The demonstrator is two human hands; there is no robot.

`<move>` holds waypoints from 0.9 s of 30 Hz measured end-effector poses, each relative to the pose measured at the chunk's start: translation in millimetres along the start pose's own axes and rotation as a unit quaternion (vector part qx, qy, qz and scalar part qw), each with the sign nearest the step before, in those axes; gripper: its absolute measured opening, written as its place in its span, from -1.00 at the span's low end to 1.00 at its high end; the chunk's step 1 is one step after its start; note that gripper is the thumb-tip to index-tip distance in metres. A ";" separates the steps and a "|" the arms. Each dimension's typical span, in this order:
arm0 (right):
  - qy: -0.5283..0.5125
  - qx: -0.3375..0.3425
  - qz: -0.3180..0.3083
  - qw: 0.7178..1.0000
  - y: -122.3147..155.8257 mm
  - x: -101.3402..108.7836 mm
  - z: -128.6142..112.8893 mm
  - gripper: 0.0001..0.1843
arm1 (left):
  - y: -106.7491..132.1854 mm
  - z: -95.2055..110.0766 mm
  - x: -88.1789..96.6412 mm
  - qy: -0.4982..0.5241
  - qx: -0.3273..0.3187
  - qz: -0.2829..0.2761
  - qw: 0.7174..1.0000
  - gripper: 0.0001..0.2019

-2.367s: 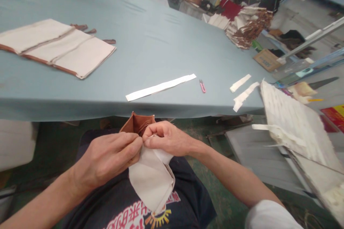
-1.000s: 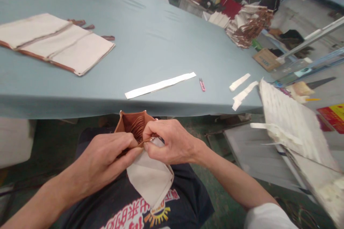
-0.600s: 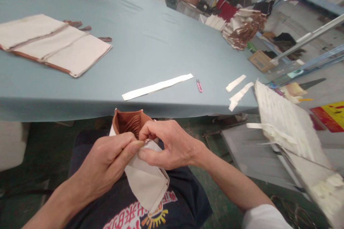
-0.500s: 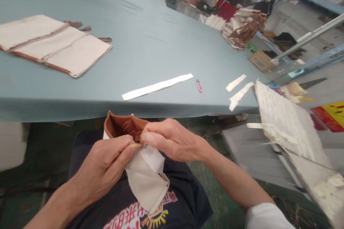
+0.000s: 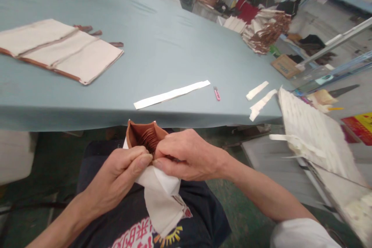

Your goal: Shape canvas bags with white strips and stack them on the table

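Head view, left hand (image 5: 124, 174), right hand (image 5: 188, 155), fingers of both pinched tight on brown-lined cream cloth piece (image 5: 161, 211), small pink snips (image 5: 217, 94) on blue-grey cloth-covered table (image 5: 174, 60).

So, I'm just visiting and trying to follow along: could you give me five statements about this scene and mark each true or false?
1. The left hand and right hand both grip the cream and brown piece. True.
2. The pink snips and the long white strip lie on the blue-grey table. True.
3. The right hand holds the pink snips. False: the snips lie on the table.
4. The cream and brown piece lies flat on the table. False: it is held in both hands, above the lap.
5. Two shorter strips lie farther right in the picture than the pink snips. True.
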State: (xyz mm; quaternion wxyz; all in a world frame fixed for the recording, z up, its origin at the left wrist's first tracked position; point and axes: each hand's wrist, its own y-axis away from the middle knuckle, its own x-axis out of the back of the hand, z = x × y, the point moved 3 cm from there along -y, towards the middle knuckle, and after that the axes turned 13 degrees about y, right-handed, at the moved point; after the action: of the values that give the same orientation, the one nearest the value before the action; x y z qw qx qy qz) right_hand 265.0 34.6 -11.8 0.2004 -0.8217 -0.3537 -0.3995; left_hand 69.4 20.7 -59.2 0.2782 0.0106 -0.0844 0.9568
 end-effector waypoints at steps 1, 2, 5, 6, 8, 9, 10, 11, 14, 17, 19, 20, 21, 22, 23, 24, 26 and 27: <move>0.050 0.006 0.030 0.998 1.1 -2.9 -0.5 -0.70 | -1.2 -1.0 0.6 0.010 0.019 0.002 1.000 -0.48; 0.079 0.012 0.055 0.995 1.8 -6.0 0.0 -0.70 | -2.2 -2.0 1.3 0.018 0.034 0.007 0.999 -0.46; 0.028 0.020 0.092 0.995 2.6 -12.5 7.1 -0.64 | -3.2 -5.9 3.2 0.034 0.061 0.023 0.997 -0.39; -0.015 0.016 0.091 0.996 2.7 -13.3 10.3 -0.62 | -2.6 -7.7 3.6 0.040 0.072 0.026 0.996 -0.37; -0.098 0.000 0.073 0.993 2.8 -13.6 14.7 -0.62 | -0.3 -10.9 4.2 0.055 0.092 0.028 0.994 -0.34; -0.129 -0.005 0.057 0.990 2.9 -13.4 15.3 -0.64 | 1.2 -12.0 4.7 0.061 0.100 0.029 0.993 -0.33; -0.151 -0.008 0.041 0.988 2.9 -13.1 15.0 -0.66 | 2.7 -12.7 5.3 0.066 0.107 0.029 0.992 -0.33; -0.162 -0.009 0.029 0.986 2.8 -12.7 14.1 -0.69 | 4.1 -12.7 6.1 0.069 0.113 0.028 0.991 -0.33; -0.146 0.003 0.020 0.989 2.5 -11.4 10.4 -0.73 | 7.3 -9.3 9.1 0.065 0.117 0.019 0.991 -0.36; -0.108 0.024 0.029 0.993 3.2 -11.0 7.2 -0.74 | 8.1 -2.8 10.8 0.057 0.101 0.000 0.993 -0.42; -0.081 0.041 0.037 0.995 5.0 -10.4 4.9 -0.74 | 6.9 2.2 11.3 0.049 0.084 -0.015 0.995 -0.47; -0.067 0.048 0.040 0.996 6.3 -9.8 3.6 -0.74 | 5.7 5.3 11.5 0.039 0.071 -0.024 0.996 -0.49; -0.051 0.053 0.041 0.996 7.6 -9.1 2.3 -0.74 | 4.4 8.8 11.9 0.024 0.057 -0.034 0.998 -0.50; -0.036 0.057 0.039 0.997 9.0 -8.3 1.0 -0.74 | 3.0 12.6 12.5 0.004 0.043 -0.045 0.998 -0.51; -0.022 0.058 0.036 0.997 10.1 -7.3 -0.3 -0.74 | 1.9 16.6 13.2 -0.017 0.033 -0.058 0.998 -0.52; -0.013 0.058 0.033 0.998 10.9 -6.1 -1.5 -0.74 | 1.4 20.5 14.1 -0.036 0.028 -0.070 0.996 -0.52; -0.007 0.056 0.026 0.998 10.9 -3.2 -4.0 -0.73 | 2.8 26.7 15.8 -0.061 0.041 -0.092 0.993 -0.52; -0.013 0.055 0.024 0.998 10.0 -1.8 -5.5 -0.71 | 5.0 29.1 16.4 -0.068 0.050 -0.098 0.992 -0.52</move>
State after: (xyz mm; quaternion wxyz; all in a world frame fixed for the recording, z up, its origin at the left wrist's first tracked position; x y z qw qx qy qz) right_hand 268.8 23.8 -10.4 0.2503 -0.8230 -0.3577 -0.3633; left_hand 52.0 20.4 -30.2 0.3630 0.0980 -0.0541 0.9251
